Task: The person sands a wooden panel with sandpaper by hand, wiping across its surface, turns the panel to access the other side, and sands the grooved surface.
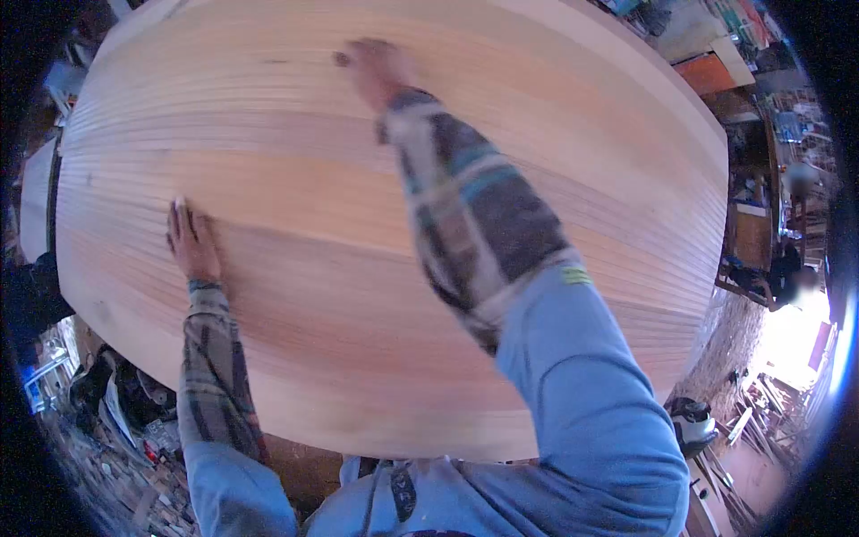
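Observation:
A broad panel of joined pale and reddish wood strips (313, 206) fills most of the view. My left hand (193, 240) lies on its left part, fingers stretched out and palm down. Farther across the panel, my right hand (376, 70) is over the wood near the far side. Motion smears its fingers, so whether anything lies under them is hidden. A small dark spot shows at the left tip of that hand. Plaid cuffs cover both forearms below blue sleeves.
Wood scraps (761, 412) litter the floor at the lower right, near a black and white object (693, 424). Dark clutter (121, 394) lies at the lower left. An orange board (704, 73) stands among items at upper right. A blurred person (787, 277) is at the right.

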{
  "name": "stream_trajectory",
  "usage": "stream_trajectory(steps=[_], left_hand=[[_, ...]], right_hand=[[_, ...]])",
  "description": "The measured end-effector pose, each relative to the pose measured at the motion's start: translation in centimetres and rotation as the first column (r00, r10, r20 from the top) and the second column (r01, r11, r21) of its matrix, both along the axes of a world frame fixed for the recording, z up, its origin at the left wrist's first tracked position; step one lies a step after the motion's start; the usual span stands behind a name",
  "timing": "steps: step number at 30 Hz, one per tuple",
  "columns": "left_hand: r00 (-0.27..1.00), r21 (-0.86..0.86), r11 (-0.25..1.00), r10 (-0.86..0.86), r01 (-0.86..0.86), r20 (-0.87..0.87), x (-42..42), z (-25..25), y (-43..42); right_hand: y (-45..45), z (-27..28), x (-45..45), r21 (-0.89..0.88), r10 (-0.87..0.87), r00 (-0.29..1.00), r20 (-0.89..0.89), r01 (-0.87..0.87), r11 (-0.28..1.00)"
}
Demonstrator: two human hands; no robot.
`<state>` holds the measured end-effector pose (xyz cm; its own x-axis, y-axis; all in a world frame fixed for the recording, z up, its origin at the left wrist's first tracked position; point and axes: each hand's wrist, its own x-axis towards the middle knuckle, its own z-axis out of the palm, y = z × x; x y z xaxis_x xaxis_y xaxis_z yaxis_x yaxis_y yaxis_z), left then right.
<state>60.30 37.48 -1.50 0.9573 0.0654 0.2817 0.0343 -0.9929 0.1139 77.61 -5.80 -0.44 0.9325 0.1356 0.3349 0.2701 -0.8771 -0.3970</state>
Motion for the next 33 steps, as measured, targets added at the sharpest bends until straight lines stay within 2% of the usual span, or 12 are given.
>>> stream_trajectory(steps=[3, 5, 7, 9, 18, 20, 23, 26, 29, 30, 31, 33], left_hand=[[0.999, 0.166, 0.985, 0.042, -0.039, -0.011, -0.4, 0.5, 0.2], [0.996, -0.028, 0.997, 0.077, -0.079, -0.049, -0.7, 1.6, -1.4], [0.992, -0.016, 0.994, 0.108, -0.110, -0.068, -0.7, 2.3, -2.9], [0.988, -0.004, 0.991, 0.129, -0.130, -0.086, -0.5, 2.6, -3.5], [0.979, -0.078, 0.989, 0.115, -0.130, -0.169, -0.7, 3.3, -6.1], [0.971, -0.056, 0.987, 0.140, -0.154, -0.191, -0.6, 3.9, -4.9], [0.986, -0.162, 0.981, 0.082, -0.106, -0.147, -0.5, 4.6, -5.1], [0.983, -0.155, 0.980, 0.097, -0.122, -0.156, -0.4, 4.2, -4.6], [0.982, -0.152, 0.982, 0.087, -0.113, -0.168, -0.6, 4.3, -4.1], [0.973, -0.180, 0.976, 0.081, -0.121, -0.214, -0.4, 5.0, -4.1], [0.974, -0.186, 0.975, 0.085, -0.125, -0.209, -0.3, 5.4, -4.0], [0.978, -0.203, 0.977, 0.026, -0.068, -0.206, -0.7, 5.6, -4.4]], right_hand=[[-11.1, -0.2, -7.9, -0.140, 0.137, 0.990, 0.028, -0.132, 0.981], [-23.2, 0.1, -14.6, -0.230, 0.029, 0.998, 0.058, -0.015, 0.973], [-33.0, 4.3, -20.5, -0.008, -0.264, 0.909, -0.324, 0.276, 0.961], [-38.5, 4.5, -23.7, 0.142, -0.280, 0.937, -0.210, 0.313, 0.939], [-4.9, 2.0, -4.2, -0.248, 0.017, 0.994, -0.106, -0.043, 0.968], [9.4, -1.3, 4.3, 0.009, 0.066, 0.990, 0.120, -0.068, 0.998], [18.4, 3.8, 6.7, -0.001, 0.037, 0.999, -0.035, -0.037, 0.999], [15.4, -3.0, 7.8, -0.037, -0.015, 0.976, 0.215, 0.024, 0.999], [0.9, -2.9, 0.4, -0.033, -0.023, 0.999, 0.036, 0.024, 0.999], [-3.3, 0.2, -4.1, -0.199, 0.036, 0.996, 0.081, -0.020, 0.980], [-8.9, -0.5, -5.8, -0.112, -0.100, 0.993, -0.062, 0.092, 0.989], [-17.4, 0.9, -11.7, -0.230, -0.133, 0.987, 0.085, 0.149, 0.962]])
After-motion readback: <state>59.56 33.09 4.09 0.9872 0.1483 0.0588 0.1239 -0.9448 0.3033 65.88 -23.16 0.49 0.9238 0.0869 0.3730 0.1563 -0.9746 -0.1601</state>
